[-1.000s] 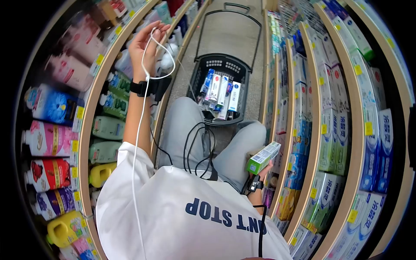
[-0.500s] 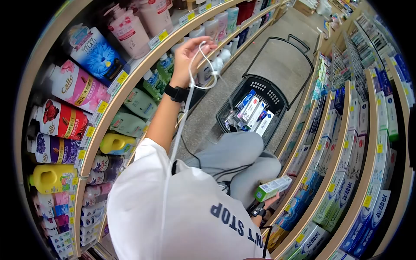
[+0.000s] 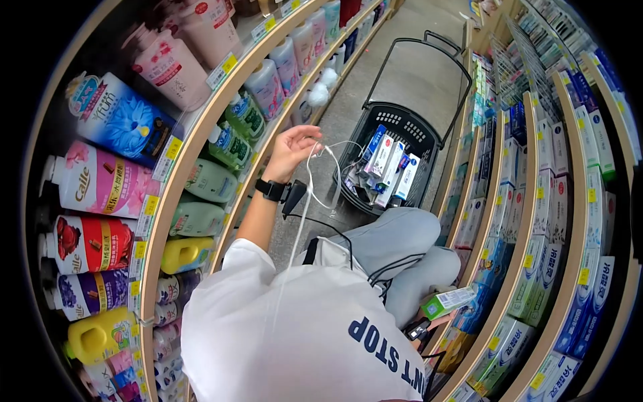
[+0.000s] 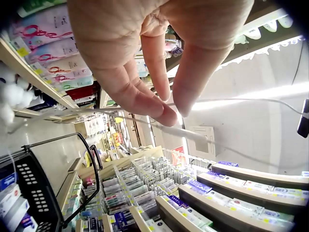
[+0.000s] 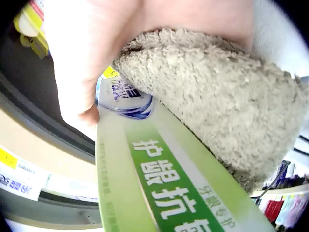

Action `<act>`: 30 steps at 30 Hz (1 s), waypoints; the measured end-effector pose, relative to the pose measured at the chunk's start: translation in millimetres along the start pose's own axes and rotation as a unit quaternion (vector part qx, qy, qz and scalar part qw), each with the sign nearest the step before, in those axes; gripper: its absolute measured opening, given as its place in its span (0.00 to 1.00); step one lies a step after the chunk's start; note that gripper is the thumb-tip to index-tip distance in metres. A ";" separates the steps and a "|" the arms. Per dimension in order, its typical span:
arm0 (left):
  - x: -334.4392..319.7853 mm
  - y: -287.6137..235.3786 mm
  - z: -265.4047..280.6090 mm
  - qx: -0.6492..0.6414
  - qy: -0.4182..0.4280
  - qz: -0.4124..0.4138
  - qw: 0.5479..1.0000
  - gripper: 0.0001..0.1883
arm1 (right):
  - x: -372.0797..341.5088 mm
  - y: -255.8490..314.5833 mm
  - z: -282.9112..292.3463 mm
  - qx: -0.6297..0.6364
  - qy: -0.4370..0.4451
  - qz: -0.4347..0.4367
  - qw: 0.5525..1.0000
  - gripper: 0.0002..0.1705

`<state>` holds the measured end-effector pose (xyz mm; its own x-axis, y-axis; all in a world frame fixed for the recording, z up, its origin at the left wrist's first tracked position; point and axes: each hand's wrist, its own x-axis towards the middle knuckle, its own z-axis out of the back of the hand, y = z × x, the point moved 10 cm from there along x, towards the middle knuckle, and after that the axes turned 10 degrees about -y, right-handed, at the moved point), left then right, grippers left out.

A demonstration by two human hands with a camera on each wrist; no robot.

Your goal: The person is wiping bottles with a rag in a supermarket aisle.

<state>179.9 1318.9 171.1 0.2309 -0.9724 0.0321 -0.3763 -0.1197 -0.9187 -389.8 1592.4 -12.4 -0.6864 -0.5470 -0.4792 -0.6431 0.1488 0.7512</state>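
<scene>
My left hand point(image 3: 295, 149) is raised over the aisle floor, its thumb and fingertips pinching a thin white cable point(image 4: 186, 133). In the head view the cable loops below the fingers and trails back across the white shirt. Low at the right, beside the knee and the shelves, my right hand point(image 5: 72, 63) grips a green-and-white toothpaste box point(image 3: 447, 303). A grey fuzzy cloth point(image 5: 227, 101) lies between that palm and the box in the right wrist view. Most of the right fingers are hidden behind the box and cloth.
A black wheeled basket point(image 3: 375, 201) holding several toothpaste boxes point(image 3: 404, 181) stands ahead of the knees, its handle raised. Shelves of bottles point(image 3: 107, 177) line the left, toothpaste shelves point(image 3: 532, 268) the right. Black cables point(image 3: 395, 264) lie over the lap.
The left hand has come down and nearer the basket with the cable. The head view has swung round, shifting the shelves and basket. The right hand keeps the toothpaste box beside the right shelves.
</scene>
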 end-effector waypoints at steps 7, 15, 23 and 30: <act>-34.5 50.8 105.7 0.147 -0.026 0.047 0.988 0.25 | -7.0 -6.4 14.0 0.003 -0.018 -0.007 1.000 0.40; -200.6 276.1 274.9 0.269 -0.022 0.473 0.839 0.07 | -14.3 -8.2 31.2 0.005 -0.020 -0.009 1.000 0.40; -235.6 338.7 150.4 0.426 0.173 0.430 0.777 0.23 | -17.3 -23.1 47.3 0.009 -0.047 -0.025 0.999 0.41; -184.8 388.6 106.1 0.487 0.229 0.432 0.724 0.22 | -8.7 -33.6 61.9 0.012 -0.090 -0.042 0.995 0.41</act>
<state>86.2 1473.4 -233.7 -0.1179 -0.5912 -0.7979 0.6597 0.5539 -0.5079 -383.3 1643.2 -61.6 -0.6777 -0.4020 -0.6157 -0.7078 0.1296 0.6945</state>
